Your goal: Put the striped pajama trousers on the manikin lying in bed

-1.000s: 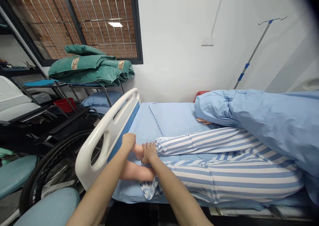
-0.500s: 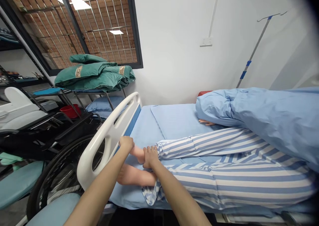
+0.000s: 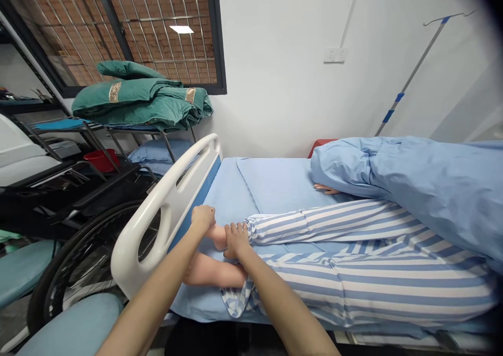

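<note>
A manikin in blue-and-white striped trousers [image 3: 377,282] lies on the bed, its two bare feet toward the footboard. My left hand [image 3: 203,218] is closed around the toe end of the far foot [image 3: 217,236], hiding the toes. Just above that foot, my right hand [image 3: 236,240] wraps the ankle beside the trouser cuff, fingers on top. The near foot [image 3: 210,270] rests on the blue sheet [image 3: 275,180], partly behind my left forearm, with its trouser leg rucked up at the cuff.
A white footboard [image 3: 157,214] stands left of the feet. Beyond it are a wheelchair [image 3: 90,241], teal stools [image 3: 78,319] and folded green quilts [image 3: 145,102]. A blue quilt [image 3: 424,178] covers the manikin's upper body. An IV pole [image 3: 412,76] leans in view by the wall.
The view has shifted slightly. My left hand has moved a little away from the footboard, still on the foot; my right hand keeps its hold at the ankle.
</note>
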A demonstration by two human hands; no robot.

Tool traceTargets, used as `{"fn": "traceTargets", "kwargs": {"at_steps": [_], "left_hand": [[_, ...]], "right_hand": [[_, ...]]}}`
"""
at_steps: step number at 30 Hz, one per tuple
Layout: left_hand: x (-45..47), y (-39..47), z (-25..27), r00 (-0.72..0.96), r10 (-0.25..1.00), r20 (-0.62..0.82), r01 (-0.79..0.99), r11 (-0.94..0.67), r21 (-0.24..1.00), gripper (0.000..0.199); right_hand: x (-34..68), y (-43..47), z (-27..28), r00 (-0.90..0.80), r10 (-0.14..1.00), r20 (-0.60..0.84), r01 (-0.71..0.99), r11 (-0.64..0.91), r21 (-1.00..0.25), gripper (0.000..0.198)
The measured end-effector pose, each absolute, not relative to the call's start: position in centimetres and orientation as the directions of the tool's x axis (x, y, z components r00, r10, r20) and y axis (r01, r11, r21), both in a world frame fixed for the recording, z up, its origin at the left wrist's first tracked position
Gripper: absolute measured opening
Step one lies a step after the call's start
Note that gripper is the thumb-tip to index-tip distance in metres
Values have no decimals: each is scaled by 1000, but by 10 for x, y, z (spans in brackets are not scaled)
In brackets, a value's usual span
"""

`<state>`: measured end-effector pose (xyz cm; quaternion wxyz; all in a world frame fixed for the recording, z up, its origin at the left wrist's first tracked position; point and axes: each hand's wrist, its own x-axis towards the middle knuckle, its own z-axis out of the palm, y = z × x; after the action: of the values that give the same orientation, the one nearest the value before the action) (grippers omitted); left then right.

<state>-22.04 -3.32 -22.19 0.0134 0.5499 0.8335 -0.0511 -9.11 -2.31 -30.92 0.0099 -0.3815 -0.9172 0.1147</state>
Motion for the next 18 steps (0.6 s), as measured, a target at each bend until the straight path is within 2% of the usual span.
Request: {"fn": "traceTargets", "kwargs": {"at_steps": [5,10,13,15,18], "left_hand": [[-228,-40,-225,-432,902,1,901,432,-48,34],[-236,-53,-227,-434,901,8,900,432,62,31],[-236,-67,-226,-439,898,28,892,432,130,35],[-234,-80,-226,-444,896,8,871,429,240,40],[-231,-106,-225,-473,875,-103,747,460,480,43]], "right_hand": [[-92,-23,-308,-711,700,-69,696,685,-217,86],[-91,-25,-306,-716,696,-61,691,693,-203,84],[-90,-27,-305,-710,703,-41,695,690,-202,83],[-89,-27,-304,-708,706,-30,695,688,-209,83],[-85,-27,-297,-724,689,-36,676,698,-238,84]]}}
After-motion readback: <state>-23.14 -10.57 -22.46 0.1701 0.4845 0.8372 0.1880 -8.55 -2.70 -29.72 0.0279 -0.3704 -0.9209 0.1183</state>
